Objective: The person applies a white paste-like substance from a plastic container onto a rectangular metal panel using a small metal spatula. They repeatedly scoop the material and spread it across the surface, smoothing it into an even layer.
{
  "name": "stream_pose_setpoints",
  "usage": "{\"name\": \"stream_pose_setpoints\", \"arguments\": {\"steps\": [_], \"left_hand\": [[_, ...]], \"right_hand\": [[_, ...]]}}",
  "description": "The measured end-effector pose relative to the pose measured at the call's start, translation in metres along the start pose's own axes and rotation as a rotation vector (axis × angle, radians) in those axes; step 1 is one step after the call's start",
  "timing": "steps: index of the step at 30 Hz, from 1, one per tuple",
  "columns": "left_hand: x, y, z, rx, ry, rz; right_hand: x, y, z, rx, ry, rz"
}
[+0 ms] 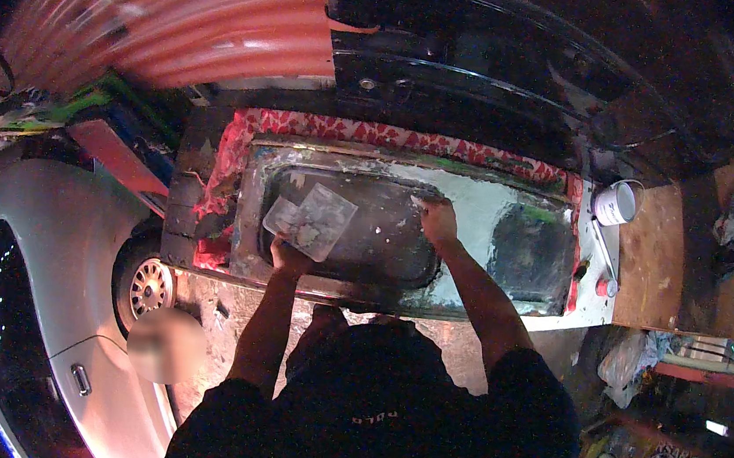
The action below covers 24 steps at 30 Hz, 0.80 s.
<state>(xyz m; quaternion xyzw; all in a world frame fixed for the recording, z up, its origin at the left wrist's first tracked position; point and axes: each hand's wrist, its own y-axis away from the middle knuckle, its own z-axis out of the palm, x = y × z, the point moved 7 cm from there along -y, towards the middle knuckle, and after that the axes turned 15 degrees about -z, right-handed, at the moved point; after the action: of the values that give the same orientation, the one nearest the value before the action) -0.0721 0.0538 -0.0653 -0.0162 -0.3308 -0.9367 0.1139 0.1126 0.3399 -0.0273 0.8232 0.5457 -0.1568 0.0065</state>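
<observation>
Gripping a flat gray sheet [330, 224] by its near edge, the left hand [291, 260] is over the left part of a big dark panel [382, 253]. The right hand [438, 223] is near the middle of the panel, with its fingers bent; I cannot tell if it has something small in it. Red and white cloth [333, 127] sticks out past the panel's far side. A white bucket [614, 203] is to the right, and a silver car [60, 199] is to the left.
</observation>
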Motion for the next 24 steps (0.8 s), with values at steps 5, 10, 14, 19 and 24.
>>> {"name": "stream_pose_setpoints", "arguments": {"steps": [5, 10, 14, 19, 24], "left_hand": [[0.034, -0.018, -0.016, -0.070, -0.025, -0.098], [0.054, -0.035, -0.028, -0.154, 0.049, -0.156], [0.070, -0.014, -0.014, -0.222, -0.010, -0.137], [0.088, 0.001, -0.012, -0.208, -0.060, -0.113], [0.100, 0.012, -0.002, -0.178, -0.105, -0.043]], "right_hand": [[-0.032, -0.044, -0.031, 0.122, -0.012, 0.182], [-0.050, -0.085, 0.001, 0.233, 0.077, 0.088], [-0.063, -0.099, 0.024, 0.279, 0.167, 0.004], [-0.040, -0.100, 0.077, 0.101, 0.232, 0.104], [-0.074, -0.094, 0.079, -0.009, 0.186, 0.116]]}}
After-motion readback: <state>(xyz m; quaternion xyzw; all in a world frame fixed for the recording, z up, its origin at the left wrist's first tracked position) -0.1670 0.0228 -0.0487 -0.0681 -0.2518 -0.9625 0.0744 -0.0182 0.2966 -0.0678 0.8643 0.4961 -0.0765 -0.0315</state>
